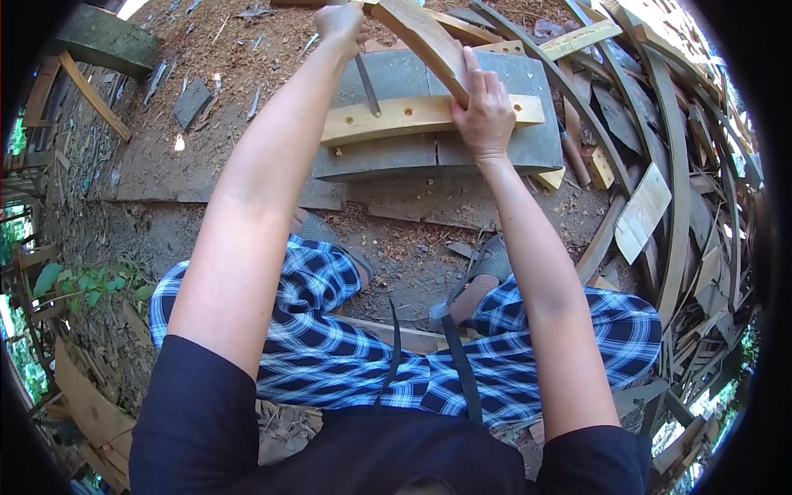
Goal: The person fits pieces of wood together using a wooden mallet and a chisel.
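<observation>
My left hand [340, 26] is closed at the top of the view, with a slim dark metal chisel [368, 84] running down from it. Its lower end meets a pale, slightly curved wooden bar [400, 124] with several holes along its face. The chisel's upper part is hidden by the hand. My right hand [485, 111] grips the near end of a thick curved block of wood [422, 43], which slants up and left towards my left hand. The holed bar lies across grey concrete blocks [487, 153], passing behind my right hand.
Long curved wooden strips [672, 157] and offcuts heap up on the right. A round stick [575, 158] lies beside the concrete blocks. Wood chips [239, 37] cover the ground beyond. A grey beam [111, 41] sits at upper left. My sandalled feet [334, 239] flank the near side.
</observation>
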Motion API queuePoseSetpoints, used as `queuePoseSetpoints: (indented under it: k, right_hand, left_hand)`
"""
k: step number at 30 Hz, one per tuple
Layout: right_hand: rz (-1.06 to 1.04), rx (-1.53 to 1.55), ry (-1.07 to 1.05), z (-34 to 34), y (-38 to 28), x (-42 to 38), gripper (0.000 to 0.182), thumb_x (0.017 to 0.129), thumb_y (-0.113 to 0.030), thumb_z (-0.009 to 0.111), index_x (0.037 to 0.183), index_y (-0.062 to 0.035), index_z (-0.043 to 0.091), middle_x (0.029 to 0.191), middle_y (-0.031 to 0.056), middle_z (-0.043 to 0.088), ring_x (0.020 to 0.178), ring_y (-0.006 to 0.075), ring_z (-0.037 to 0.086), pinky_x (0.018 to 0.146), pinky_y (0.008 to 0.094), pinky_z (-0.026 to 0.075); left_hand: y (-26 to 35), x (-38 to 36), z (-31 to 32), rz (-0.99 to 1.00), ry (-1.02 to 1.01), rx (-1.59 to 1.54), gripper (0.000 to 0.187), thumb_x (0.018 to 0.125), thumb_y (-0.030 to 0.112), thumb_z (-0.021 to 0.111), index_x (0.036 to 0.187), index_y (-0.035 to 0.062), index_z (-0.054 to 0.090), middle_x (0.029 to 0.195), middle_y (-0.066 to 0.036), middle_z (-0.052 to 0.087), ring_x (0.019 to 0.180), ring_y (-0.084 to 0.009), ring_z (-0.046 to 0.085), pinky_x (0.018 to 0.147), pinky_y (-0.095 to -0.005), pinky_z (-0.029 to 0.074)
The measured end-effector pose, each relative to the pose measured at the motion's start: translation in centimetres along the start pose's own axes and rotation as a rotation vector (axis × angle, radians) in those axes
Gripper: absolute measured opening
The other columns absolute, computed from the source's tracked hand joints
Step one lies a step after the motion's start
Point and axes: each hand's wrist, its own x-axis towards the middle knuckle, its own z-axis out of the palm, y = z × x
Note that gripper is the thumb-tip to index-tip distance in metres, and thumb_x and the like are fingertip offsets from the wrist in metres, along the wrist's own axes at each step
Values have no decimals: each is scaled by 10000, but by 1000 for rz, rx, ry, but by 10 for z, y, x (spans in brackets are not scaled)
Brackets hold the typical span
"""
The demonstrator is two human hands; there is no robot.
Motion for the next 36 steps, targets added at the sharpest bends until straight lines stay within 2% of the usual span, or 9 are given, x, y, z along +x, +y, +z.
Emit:
queuePoseSetpoints:
  k: [7,14,19,20,23,28,33,34,36]
  right_hand:
    - [-61,69,-1,-3,6,0,919,588,-109,799,1431,-249,457,881,45,545,786,246,615,650,375,554]
    - [-4,14,21,0,0,0,921,587,-101,789,1428,-255,447,888,44,552,778,244,615,635,374,560]
    - [17,4,9,1,-1,-1,922,614,-111,798,1445,-262,428,905,47,563,801,255,629,663,384,568]
    - [28,5,-10,1,-2,0,938,623,-114,811,1462,-260,417,918,49,571,816,262,636,693,390,570]
    - [32,2,-15,0,-2,0,948,624,-119,816,1467,-265,408,919,54,571,823,265,636,704,393,570]
    - [33,-8,-23,3,0,-1,952,632,-128,814,1475,-269,393,924,60,572,832,270,637,714,395,567]
    - [20,-38,0,-2,-4,0,896,629,-151,808,1433,-263,429,918,54,571,810,252,636,646,375,578]
    - [48,-53,1,-3,-5,-2,908,632,-156,811,1443,-259,419,925,55,573,810,251,636,641,375,579]
    - [72,-63,5,0,-7,-3,920,634,-160,815,1454,-255,409,932,56,574,810,251,636,636,375,580]
  left_hand:
    - [-25,-25,-13,-376,52,-68,214,957,124,613,820,100,450,560,69,364,403,-20,304,337,-191,225]
    - [-7,-28,-21,-722,-277,-624,339,990,177,588,710,147,398,532,77,328,392,-21,301,328,-188,235]
    - [-1,10,-41,-255,-309,-476,304,942,231,618,701,155,448,500,67,352,367,-69,352,325,-243,252]
    - [30,-32,-26,-80,-102,-412,283,921,214,638,745,165,422,525,75,332,369,-52,328,326,-225,235]
    - [43,-52,-28,114,-15,-205,258,909,205,651,793,145,429,543,61,369,372,-57,342,325,-227,242]
    - [49,-93,-24,159,58,-132,284,918,227,662,775,136,435,537,56,386,370,-53,348,326,-229,251]
    - [56,-116,-35,103,-333,419,290,896,288,699,819,31,590,568,46,436,415,-8,360,339,-201,252]
    - [66,-121,-37,20,-464,690,288,862,280,712,944,8,664,653,-12,560,510,-54,511,417,-238,398]
    - [41,-127,-37,175,-525,908,293,845,273,716,1006,30,684,735,-43,621,588,-81,567,510,-258,458]
